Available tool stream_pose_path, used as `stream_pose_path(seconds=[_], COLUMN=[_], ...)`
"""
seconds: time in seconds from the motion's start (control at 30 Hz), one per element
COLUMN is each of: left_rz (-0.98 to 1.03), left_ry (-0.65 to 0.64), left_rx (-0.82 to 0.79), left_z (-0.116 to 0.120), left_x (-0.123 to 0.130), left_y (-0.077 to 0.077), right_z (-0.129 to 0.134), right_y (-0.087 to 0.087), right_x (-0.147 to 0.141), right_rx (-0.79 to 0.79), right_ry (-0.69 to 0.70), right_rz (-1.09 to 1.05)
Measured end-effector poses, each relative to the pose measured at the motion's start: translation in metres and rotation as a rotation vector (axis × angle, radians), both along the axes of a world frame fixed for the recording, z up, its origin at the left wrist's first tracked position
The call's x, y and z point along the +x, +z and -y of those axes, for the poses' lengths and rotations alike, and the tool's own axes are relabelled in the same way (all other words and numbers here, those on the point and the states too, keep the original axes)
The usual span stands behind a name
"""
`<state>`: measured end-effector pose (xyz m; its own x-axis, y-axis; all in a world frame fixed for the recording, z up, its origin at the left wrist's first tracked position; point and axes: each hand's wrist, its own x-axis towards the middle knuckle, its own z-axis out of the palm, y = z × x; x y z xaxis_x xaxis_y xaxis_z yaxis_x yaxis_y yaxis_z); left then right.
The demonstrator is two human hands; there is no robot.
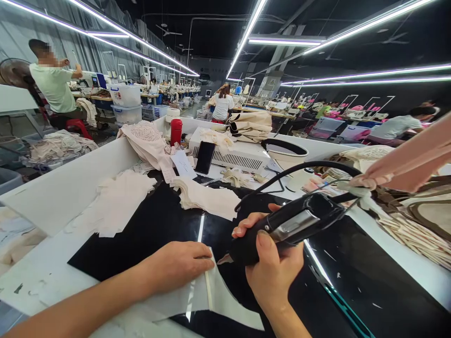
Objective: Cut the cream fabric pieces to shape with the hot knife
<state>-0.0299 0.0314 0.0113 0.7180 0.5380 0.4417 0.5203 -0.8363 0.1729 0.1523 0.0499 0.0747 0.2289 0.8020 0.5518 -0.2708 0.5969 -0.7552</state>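
My right hand [273,267] is wrapped round a black corded hand tool [282,223] with a silvery panel on its side; its exact kind I cannot make out. The tool is raised and tilted over the black board [158,244], and its left end lies partly behind my fingers. My left hand [183,265] lies flat, palm down, with its fingertips on a pale fabric piece [232,300]. A narrow strip [208,291] runs along that piece below my fingertips. Beyond my hands lies a stack of cut cream fabric pieces [206,195].
More pale fabric [118,202] lies at the left. A phone [205,157], a red bottle [176,131] and a white vented box [232,157] stand at the back. Teal scissors or tweezers [347,305] lie at right. The tool's cable [299,166] arches near hanging pink cloth [416,155]. Several people sit farther off.
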Motion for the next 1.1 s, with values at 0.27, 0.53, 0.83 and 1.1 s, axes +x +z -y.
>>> stream_pose_path(seconds=[0.27, 0.53, 0.83, 1.1], left_rz=[0.007, 0.025, -0.061, -0.054], left_ry=[-0.013, -0.033, -0.082, -0.059], left_rx=[-0.035, 0.049, 0.033, 0.008], left_z=[0.0, -0.001, 0.006, 0.011], left_x=[0.0, -0.002, 0.008, 0.004], left_y=[0.0, 0.003, 0.012, 0.01], right_z=[0.003, 0.007, 0.012, 0.012], right_y=[-0.004, 0.003, 0.001, -0.003], right_x=[-0.003, 0.002, 0.004, -0.004], right_rx=[-0.037, -0.015, -0.024, 0.006], right_ry=[-0.025, -0.024, -0.064, -0.029], right_rz=[0.034, -0.005, 0.035, 0.055])
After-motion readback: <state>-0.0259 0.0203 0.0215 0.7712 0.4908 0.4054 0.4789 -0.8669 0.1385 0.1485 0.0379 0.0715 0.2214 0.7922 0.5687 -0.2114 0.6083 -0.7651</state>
